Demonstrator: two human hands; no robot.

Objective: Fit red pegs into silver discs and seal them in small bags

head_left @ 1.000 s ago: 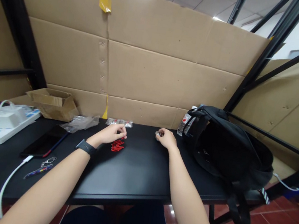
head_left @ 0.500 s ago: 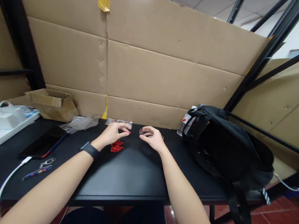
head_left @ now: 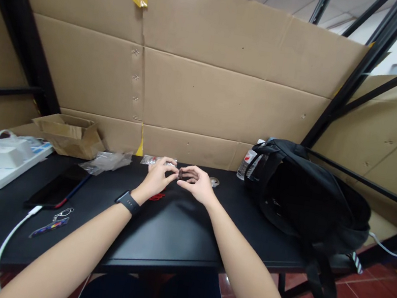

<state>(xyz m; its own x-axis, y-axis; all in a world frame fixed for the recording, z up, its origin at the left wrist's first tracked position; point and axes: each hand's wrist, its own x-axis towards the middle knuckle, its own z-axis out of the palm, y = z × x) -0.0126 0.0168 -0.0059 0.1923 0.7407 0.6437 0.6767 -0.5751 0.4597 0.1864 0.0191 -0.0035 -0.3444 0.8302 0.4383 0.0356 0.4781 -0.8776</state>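
In the head view my right hand (head_left: pixel 196 182) pinches a small dark brown round object (head_left: pixel 180 174) between thumb and fingers; its exact kind is too small to tell. My left hand (head_left: pixel 160 173), with a dark watch on the wrist, meets it from the other side. Its thumb and forefinger are closed at the object's edge, and whatever they may hold is hidden. Below the left hand lies a small heap of red pieces (head_left: pixel 157 196), mostly covered by the hand. A clear packet (head_left: pixel 147 160) rests behind it. Just right of my right hand is a small ring-shaped roll (head_left: pixel 215 182).
A black backpack (head_left: pixel 310 200) and a water bottle (head_left: pixel 246 165) stand on the right of the black table (head_left: pixel 170 239). To the left are a cardboard box (head_left: pixel 69 137), a clear plastic bag (head_left: pixel 109 161), a phone (head_left: pixel 56 187), a keychain (head_left: pixel 50 227) and a white power strip (head_left: pixel 4 172).
My hands have come together, the left moving right and the right moving slightly left with the brown object. More of the red heap is now covered, and the ring-shaped roll shows more.
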